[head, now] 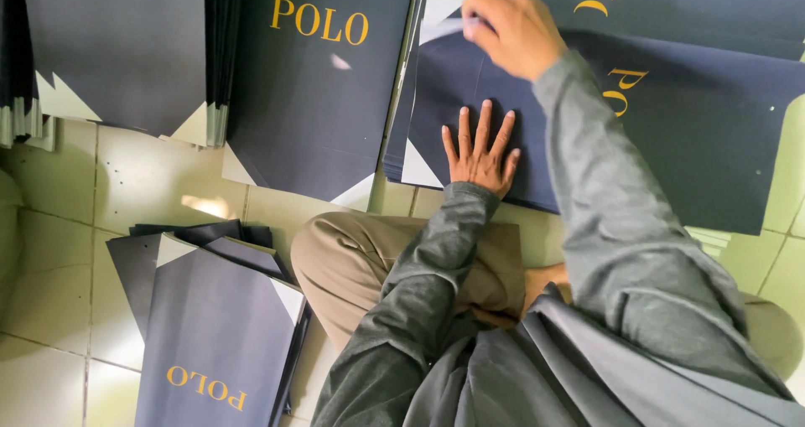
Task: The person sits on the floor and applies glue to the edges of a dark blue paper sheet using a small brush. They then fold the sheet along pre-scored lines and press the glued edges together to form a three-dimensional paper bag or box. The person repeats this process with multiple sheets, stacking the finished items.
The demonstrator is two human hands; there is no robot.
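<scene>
The floor (159, 184) is laid with pale, glossy square tiles of a greenish-cream tint, divided by thin dark grout lines. A soft patch of reflected light (205, 205) gleams on one tile, well to the side of the spread fingers and a little nearer the body. More of the same tiling (784, 251) shows beyond the far arm, at the picture's edge.

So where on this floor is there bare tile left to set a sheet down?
Bare tile shows at the left, between the upper stacks, the lower stack and the knee. A thin strip of tile shows at the right edge. The top is crowded: dark sheets overlap under the left hand and right hand.
</scene>
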